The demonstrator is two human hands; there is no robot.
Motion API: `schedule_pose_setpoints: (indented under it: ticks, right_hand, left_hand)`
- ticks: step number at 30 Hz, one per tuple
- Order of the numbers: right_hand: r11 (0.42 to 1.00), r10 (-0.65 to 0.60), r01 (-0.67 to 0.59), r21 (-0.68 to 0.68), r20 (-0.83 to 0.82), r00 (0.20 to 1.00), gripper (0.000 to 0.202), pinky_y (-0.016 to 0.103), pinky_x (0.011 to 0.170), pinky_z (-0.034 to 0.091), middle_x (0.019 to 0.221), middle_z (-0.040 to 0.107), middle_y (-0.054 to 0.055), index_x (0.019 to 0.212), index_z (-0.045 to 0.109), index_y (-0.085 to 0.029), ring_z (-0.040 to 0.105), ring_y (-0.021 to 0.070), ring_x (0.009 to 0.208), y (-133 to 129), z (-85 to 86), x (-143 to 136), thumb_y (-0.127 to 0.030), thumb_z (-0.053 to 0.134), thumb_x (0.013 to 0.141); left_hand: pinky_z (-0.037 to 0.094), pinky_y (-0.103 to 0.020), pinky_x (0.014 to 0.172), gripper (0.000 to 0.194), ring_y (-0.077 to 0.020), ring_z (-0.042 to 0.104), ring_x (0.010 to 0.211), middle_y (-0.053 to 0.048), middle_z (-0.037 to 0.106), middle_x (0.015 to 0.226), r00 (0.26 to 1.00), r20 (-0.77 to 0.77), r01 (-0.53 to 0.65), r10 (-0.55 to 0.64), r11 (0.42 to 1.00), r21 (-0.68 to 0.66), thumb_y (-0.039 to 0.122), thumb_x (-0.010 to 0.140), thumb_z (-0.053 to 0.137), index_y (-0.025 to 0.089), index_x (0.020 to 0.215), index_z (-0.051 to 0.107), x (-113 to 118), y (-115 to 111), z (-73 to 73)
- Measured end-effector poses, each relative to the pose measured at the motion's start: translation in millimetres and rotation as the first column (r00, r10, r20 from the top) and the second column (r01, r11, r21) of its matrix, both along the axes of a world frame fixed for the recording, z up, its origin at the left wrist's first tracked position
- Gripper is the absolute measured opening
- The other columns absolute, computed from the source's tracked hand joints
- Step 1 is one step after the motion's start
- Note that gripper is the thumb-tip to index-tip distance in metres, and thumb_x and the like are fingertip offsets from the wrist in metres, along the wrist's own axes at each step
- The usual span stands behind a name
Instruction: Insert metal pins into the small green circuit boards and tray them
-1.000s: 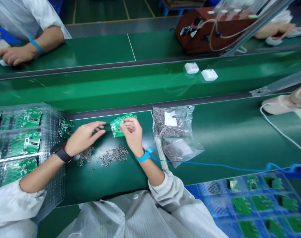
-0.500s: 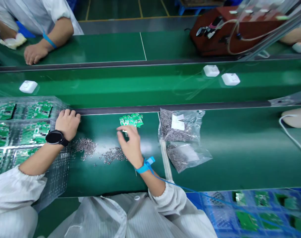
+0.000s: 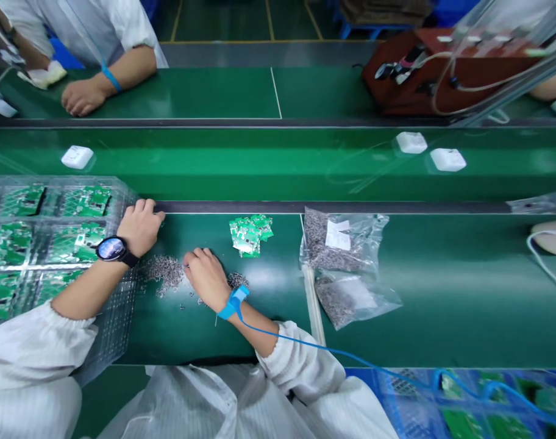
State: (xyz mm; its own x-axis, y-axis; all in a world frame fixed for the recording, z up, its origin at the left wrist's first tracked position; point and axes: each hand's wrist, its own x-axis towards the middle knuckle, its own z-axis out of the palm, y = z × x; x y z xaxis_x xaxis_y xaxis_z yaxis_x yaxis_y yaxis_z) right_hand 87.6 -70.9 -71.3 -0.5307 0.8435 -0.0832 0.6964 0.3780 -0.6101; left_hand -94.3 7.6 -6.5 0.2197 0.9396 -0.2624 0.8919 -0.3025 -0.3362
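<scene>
My left hand (image 3: 142, 228), with a black watch on the wrist, is curled over the right rim of a clear plastic tray (image 3: 122, 305) stack holding green circuit boards. My right hand (image 3: 207, 275), wearing a blue wrist strap, is low over the bench. Its fingers are bent together at the edge of a pile of small metal parts (image 3: 165, 272); whatever lies between the fingertips is too small to name. A second, smaller heap of metal parts (image 3: 238, 280) is partly hidden behind that hand. Several loose green circuit boards (image 3: 250, 235) lie overlapping beyond it.
Two clear bags of small parts (image 3: 346, 244) lie to the right, beside a pale strip (image 3: 313, 305) on the green bench. A blue cord (image 3: 305, 343) trails from my wrist. Across the bench a co-worker's hand (image 3: 83, 96) rests near a red-brown machine (image 3: 406, 79) farther right.
My right hand has moved left and nearer to me, from beside the loose boards to the metal parts, its fingers now bent together. The left hand stays at the tray. The view has shifted slightly.
</scene>
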Motion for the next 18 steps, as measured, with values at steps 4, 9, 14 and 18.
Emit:
schedule_pose_setpoints:
  ticks: [4, 9, 14, 18]
  right_hand:
    - [0.998, 0.056, -0.051, 0.045, -0.111, 0.992, 0.010, 0.038, 0.095, 0.045, 0.098, 0.065, 0.008, 0.097, 0.064, -0.018, 0.058, 0.0249, 0.099, -0.2, -8.3, 4.3, -0.010, 0.058, 0.101]
    - [0.999, 0.044, -0.046, 0.002, -0.341, 0.939, 0.014, 0.030, 0.091, 0.044, 0.095, 0.064, 0.002, 0.093, 0.056, -0.021, 0.059, 0.0194, 0.094, 2.8, -25.3, 13.8, -0.009, 0.062, 0.099]
    - [0.993, -0.069, 0.017, -0.113, -0.474, 0.878, 0.020, 0.026, 0.082, 0.043, 0.093, 0.063, -0.001, 0.095, 0.055, -0.023, 0.061, 0.0179, 0.091, 3.9, -30.5, 21.9, -0.004, 0.057, 0.096]
    - [0.982, -0.131, 0.039, -0.184, -0.518, 0.845, 0.015, 0.026, 0.081, 0.045, 0.086, 0.066, -0.002, 0.093, 0.059, -0.024, 0.064, 0.0181, 0.086, 7.2, -34.2, 22.5, -0.009, 0.059, 0.093]
  left_hand:
    - [0.045, -0.048, 0.090, 0.039, -0.0388, 0.052, 0.119, -0.024, 0.059, 0.126, 1.000, -0.024, 0.019, -0.018, 0.999, 0.032, 0.009, 0.097, 0.040, 0.009, 0.117, 0.073, 3.5, -2.3, -1.0]
    - [0.046, -0.045, 0.091, 0.043, -0.0372, 0.052, 0.122, -0.023, 0.058, 0.133, 0.998, 0.003, 0.061, -0.061, 0.997, 0.039, 0.003, 0.096, 0.038, 0.008, 0.123, 0.071, 4.5, -3.0, -3.2]
    - [0.045, -0.045, 0.096, 0.047, -0.0365, 0.052, 0.124, -0.021, 0.058, 0.133, 0.996, 0.068, 0.048, -0.049, 0.999, 0.021, -0.002, 0.090, 0.038, 0.008, 0.124, 0.069, 4.6, -0.9, -4.9]
    - [0.044, -0.041, 0.095, 0.039, -0.0316, 0.057, 0.115, -0.015, 0.064, 0.119, 0.951, 0.302, 0.072, -0.059, 0.997, -0.034, -0.001, 0.082, 0.044, 0.015, 0.110, 0.066, 7.0, 0.3, -8.5]
